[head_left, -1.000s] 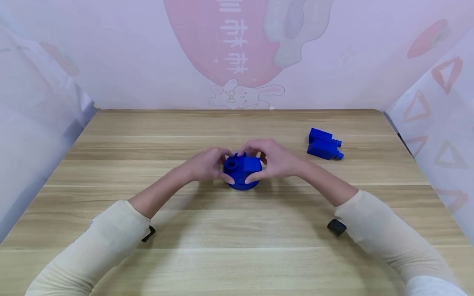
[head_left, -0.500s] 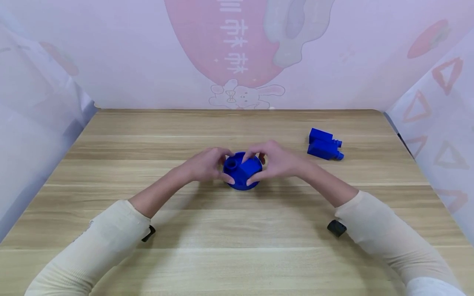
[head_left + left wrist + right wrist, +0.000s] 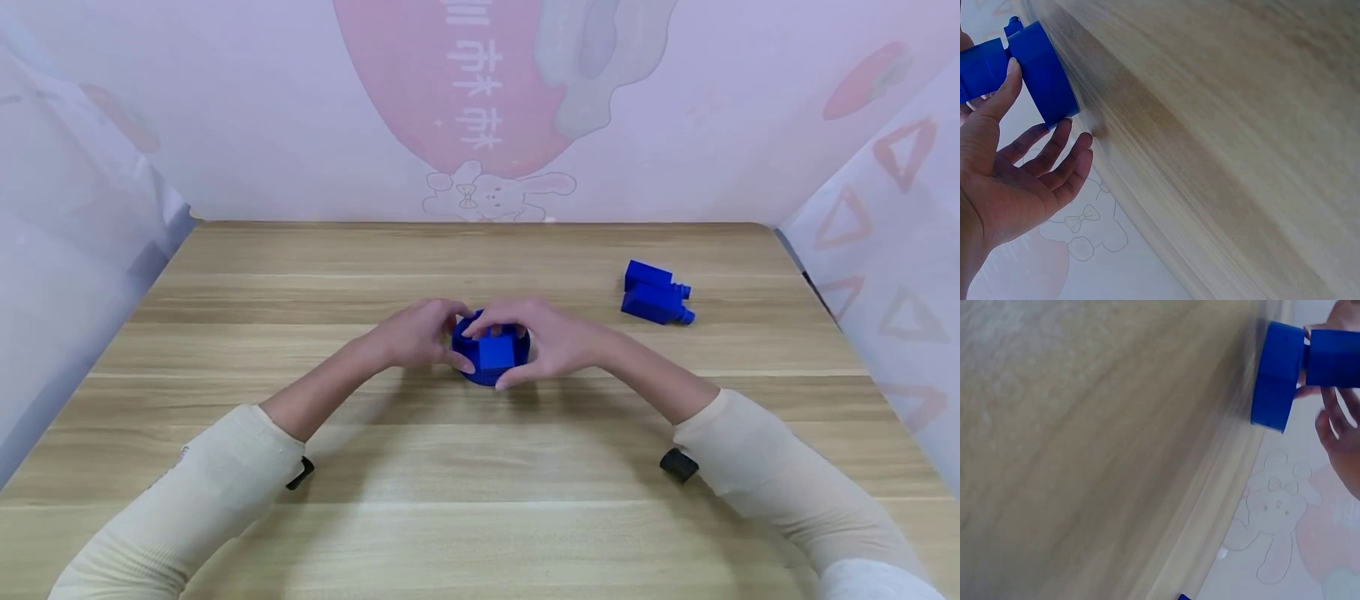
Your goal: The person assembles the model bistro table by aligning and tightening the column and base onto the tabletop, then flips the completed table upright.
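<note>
Near the middle of the table is a round blue base (image 3: 485, 377) with a raised rim. My left hand (image 3: 422, 335) holds its left side, thumb on the near rim and fingers round the far edge. A blue block (image 3: 496, 353) stands over the base, and in the right wrist view a narrow neck joins block (image 3: 1338, 358) and base (image 3: 1276, 378). My right hand (image 3: 558, 337) has its thumb on the near side of the block and its fingers behind it. Those fingers partly cover the left socket. How deep the neck sits cannot be seen.
Toward the back right, two more blue blocks (image 3: 651, 302) lie side by side, their ridged necks pointing right. A printed wall (image 3: 300, 125) rises behind the wooden table (image 3: 420, 500). Side panels flank it.
The block has turned and shifted left and nearer to me on the base. My right hand's fingers have moved further left over the base. The left hand keeps its place.
</note>
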Demonstrator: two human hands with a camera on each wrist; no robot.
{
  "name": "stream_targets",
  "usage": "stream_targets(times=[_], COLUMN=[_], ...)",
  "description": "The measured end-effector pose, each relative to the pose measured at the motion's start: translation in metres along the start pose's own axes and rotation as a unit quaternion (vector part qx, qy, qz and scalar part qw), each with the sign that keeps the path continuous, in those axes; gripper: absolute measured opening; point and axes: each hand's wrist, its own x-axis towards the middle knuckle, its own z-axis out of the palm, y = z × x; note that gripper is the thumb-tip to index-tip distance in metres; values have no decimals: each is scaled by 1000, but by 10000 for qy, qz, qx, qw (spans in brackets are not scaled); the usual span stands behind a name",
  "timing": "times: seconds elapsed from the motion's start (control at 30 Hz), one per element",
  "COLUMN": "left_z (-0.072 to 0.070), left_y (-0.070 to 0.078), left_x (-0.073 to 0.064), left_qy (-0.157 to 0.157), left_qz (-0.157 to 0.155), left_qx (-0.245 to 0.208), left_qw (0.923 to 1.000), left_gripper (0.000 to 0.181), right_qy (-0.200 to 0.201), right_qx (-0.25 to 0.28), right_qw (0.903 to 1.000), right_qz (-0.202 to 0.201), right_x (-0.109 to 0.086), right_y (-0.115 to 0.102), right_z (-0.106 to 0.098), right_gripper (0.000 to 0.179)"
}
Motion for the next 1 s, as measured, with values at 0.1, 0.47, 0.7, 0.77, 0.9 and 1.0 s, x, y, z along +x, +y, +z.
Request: stream_targets(times=[0.1, 0.47, 0.7, 0.77, 0.9, 1.0], left_z=[-1, -1, 0, 1, 1, 1], left_y=[1, 0, 0, 0, -1, -1], left_x=[0, 1, 1, 2, 2, 1], left_qy=[-32, -14, 12, 15, 10, -8], left_qz=[-67, -35, -92, -96, -29, 20], left_qx=[-6, 16, 15, 31, -6, -69], left_qw=[10000, 10000, 10000, 9999, 10000, 10000], left_gripper=[72, 72, 73, 74, 71, 66], right_qy=[-361, 36, 955, 1079, 1034, 715], right_qx=[449, 484, -194, -227, -114, 113], right_qw=[9983, 9977, 9937, 9922, 9932, 9968], right_qz=[-33, 471, 555, 576, 524, 342], right_x=[-3, 4, 13, 14, 13, 11], right_y=[2, 1, 3, 3, 4, 4], right_z=[-4, -8, 7, 10, 11, 9], right_gripper=[59, 49, 46, 46, 47, 53])
